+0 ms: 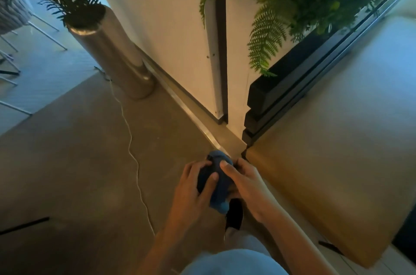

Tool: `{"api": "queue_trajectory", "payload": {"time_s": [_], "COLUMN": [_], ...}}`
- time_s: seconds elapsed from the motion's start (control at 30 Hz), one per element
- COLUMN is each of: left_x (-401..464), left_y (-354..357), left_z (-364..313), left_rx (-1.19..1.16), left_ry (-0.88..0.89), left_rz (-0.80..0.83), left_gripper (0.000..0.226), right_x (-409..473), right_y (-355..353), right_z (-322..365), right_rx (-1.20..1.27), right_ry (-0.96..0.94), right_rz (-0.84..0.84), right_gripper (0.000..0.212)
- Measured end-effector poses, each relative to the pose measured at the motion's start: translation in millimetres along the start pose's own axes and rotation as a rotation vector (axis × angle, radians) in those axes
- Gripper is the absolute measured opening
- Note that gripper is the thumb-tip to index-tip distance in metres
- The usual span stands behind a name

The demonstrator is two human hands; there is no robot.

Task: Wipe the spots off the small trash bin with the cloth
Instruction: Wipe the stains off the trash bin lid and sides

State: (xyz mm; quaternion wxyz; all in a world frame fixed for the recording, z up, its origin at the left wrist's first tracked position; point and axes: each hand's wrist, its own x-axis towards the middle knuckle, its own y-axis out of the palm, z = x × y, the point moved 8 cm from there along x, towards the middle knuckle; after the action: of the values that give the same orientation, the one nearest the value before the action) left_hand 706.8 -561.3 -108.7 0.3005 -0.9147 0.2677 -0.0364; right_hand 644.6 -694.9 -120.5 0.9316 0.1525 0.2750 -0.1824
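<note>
- Left hand (194,181): fingers curled and closed over the left side of a bunched blue cloth (219,181); thumb tip pressed flat on the cloth's upper face, other fingertips hooked over its far edge.
- Right hand (244,181): fingers pressed together and folded onto the right side of the same cloth; index fingertip lies on the top of the bundle, just beside the left thumb, not touching it.
- Cloth sits between the two hands, wadded into a rounded lump; a lighter blue corner hangs out below the palms.
- Something dark shows beneath the cloth near the far end; cannot tell if it is the small trash bin or a fold of fabric. No bin clearly identifiable anywhere in view.
- Below the hands: a black shoe (234,214) on the floor, and pale trousers (236,262) at the bottom edge.
- Both forearms bare, reaching forward from the bottom of the frame.
- Right of the hands: tan upholstered bench seat (337,162), its rounded corner near the right hand.
- Floor (67,162) brown and smooth; a thin white cable (131,139) runs across it, left of the hands.
- Further out: tall metallic cylindrical planter (112,54) with a palm against a white wall (168,27); fern fronds (267,43) hang over a black ledge upper right.
- Chair legs (13,72) at far left.
</note>
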Motion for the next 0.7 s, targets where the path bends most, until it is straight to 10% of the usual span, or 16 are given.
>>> {"api": "queue_trajectory", "payload": {"time_s": [0.7], "left_x": [174], "left_y": [-33], "left_z": [53], "left_rx": [0.101], "left_ry": [0.279], "left_rz": [0.375], "left_gripper": [0.042], "right_x": [111], "right_y": [53], "right_z": [38], "right_rx": [0.47], "right_ry": [-0.019], "right_rz": [-0.24], "right_gripper": [0.05]}}
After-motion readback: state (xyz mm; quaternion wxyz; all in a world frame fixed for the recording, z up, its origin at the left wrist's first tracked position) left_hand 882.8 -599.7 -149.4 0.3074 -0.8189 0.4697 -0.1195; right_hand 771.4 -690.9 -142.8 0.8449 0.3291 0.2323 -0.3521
